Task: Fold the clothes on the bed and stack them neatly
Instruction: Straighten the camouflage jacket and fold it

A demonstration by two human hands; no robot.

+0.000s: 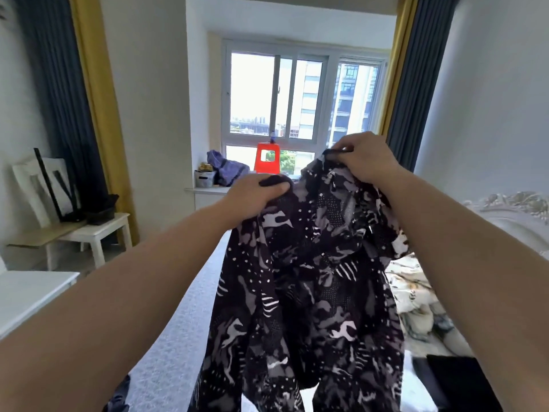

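A dark patterned shirt with grey and white camouflage-like shapes hangs in the air over the bed. My left hand grips its top edge on the left. My right hand pinches the top edge higher up on the right. The cloth drapes down, bunched in folds, and reaches the bottom of the frame. A heap of light floral fabric lies on the bed to the right, partly hidden by the shirt. A black garment lies at the lower right.
A white chair with dark items stands at the left wall. A white tabletop juts in at lower left. On the window sill sit a red stool, a purple bag and a small basket. A white ornate headboard is at right.
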